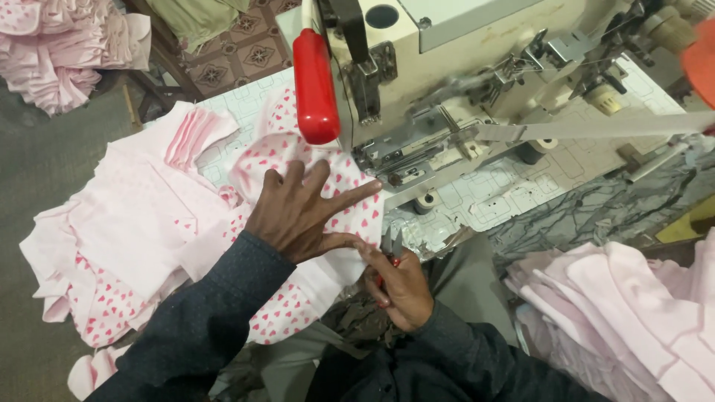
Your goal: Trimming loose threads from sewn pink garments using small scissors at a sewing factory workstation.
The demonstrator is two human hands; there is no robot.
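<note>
Patterned white laminate covers the table (521,195), and a cream sewing machine (447,67) stands on it with a red cap (316,88) hanging at its front. From where I watch, my left hand (302,212) lies flat with fingers spread wide, pressing down on the heart-print cloth (298,160), which is draped over the table's near edge just left of the machine's presser foot (387,160). My right hand (398,286) sits just below the table edge, closed around small snips (392,249) whose metal tips point up beside the cloth's hem; thumb and fingers pinch the snips' red grip. I cannot tell whether the blades touch the cloth. Plain pink pieces (141,208) lie in a heap to the left, partly under the printed cloth. Another pink stack (625,313) rests at lower right, and more pink bundles (67,45) sit at upper left on the floor. A white tape (596,128) runs from the machine toward the right edge.
</note>
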